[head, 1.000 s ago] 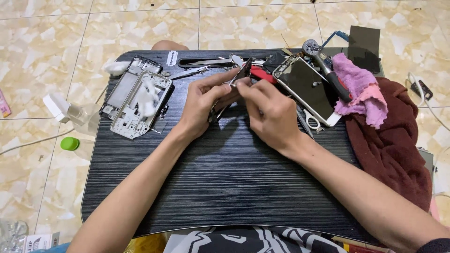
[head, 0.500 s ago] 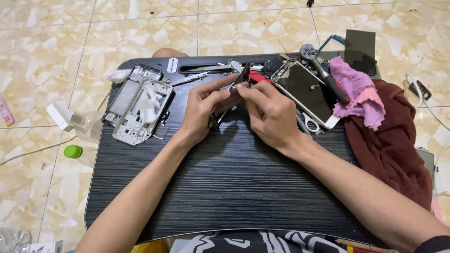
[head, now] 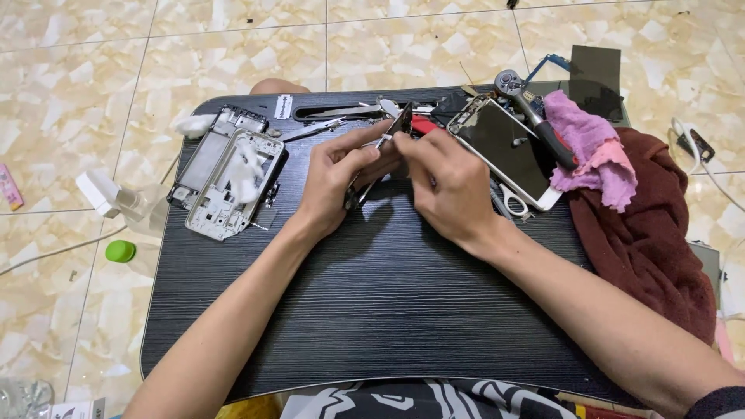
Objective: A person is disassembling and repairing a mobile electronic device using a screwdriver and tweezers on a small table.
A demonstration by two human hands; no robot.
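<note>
one head-worn view, looking steeply down from above the person's lap.

the camera faces forward and down over a black tabletop (head: pixel 388 310), close enough that both forearms run in from the bottom edge and the left hand (head: pixel 337 182) and right hand (head: pixel 446 186) meet near the frame's centre. tiled floor (head: pixel 233 54) fills the top and left margins. there is no second view to overlap with.

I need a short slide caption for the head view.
Both hands hold a small dark part above a black table.

two phone frames (head: pixel 233 174), one phone (head: pixel 508 151), two cloths (head: pixel 594 155), one green cap (head: pixel 120 251), one black table (head: pixel 388 310).
</note>
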